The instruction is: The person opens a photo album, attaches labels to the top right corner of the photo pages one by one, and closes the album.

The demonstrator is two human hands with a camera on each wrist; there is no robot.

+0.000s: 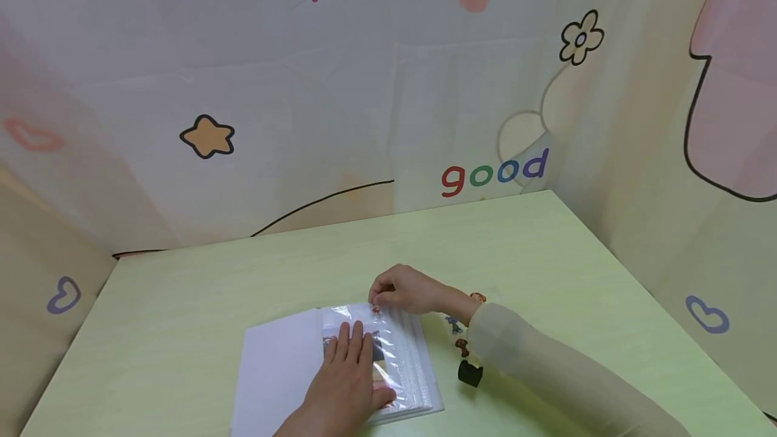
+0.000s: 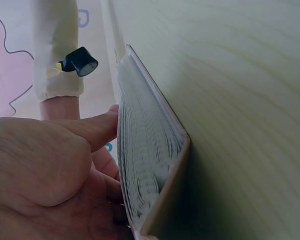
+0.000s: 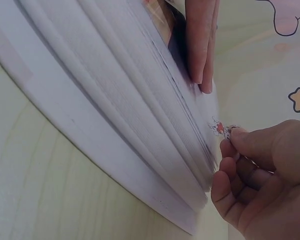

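Lengthwise near to far, open album (image 1: 276, 359) under flat left grip (image 1: 344, 380), small sticker (image 3: 220, 128) in pinched right grip (image 1: 405, 290)

Pale cream sleeve (image 1: 561, 369), black wrist camera (image 1: 470, 373)

Half-covered album, half-read pictures.
The left hand (image 1: 346, 376) hides much of the photo (image 1: 379, 351), so its subject cannot be told; the lower edge of the head view cuts off a corner of the open album (image 1: 273, 349). The sticker (image 3: 219, 127) in the right hand (image 1: 409, 290) is partly behind the thumb, its design too small to tell. The right sleeve (image 1: 546, 363) runs out of view at the bottom.
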